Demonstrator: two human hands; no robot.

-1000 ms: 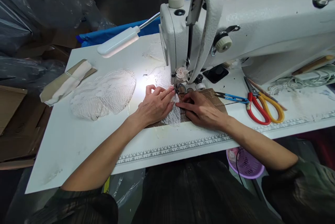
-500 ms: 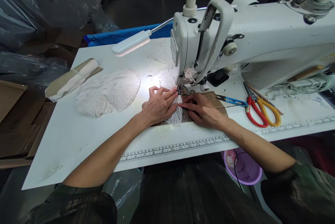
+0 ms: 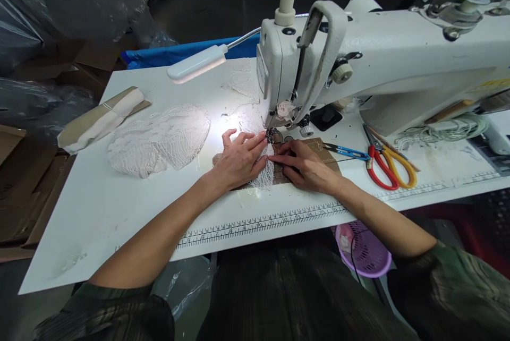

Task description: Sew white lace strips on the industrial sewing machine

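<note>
White lace lies under the presser foot of a white sewing machine. My left hand rests on the lace just left of the foot, its fingers stretched out flat. On the other side, my right hand has its fingers closed at the lace's right edge, with the index finger pointing at it. Whether they pinch the lace is hard to see. Brown board shows under and beside my right hand. Further left on the table lies a larger heap of lace.
Blue thread snips and red-and-yellow scissors lie right of my right hand. A lamp hangs over the table. A wrapped bundle sits at the far left; a purple basket stands below the front edge.
The camera view has shifted slightly, so the scene sits a little further left. Both hands keep nearly the same pose at the lace by the presser foot.
</note>
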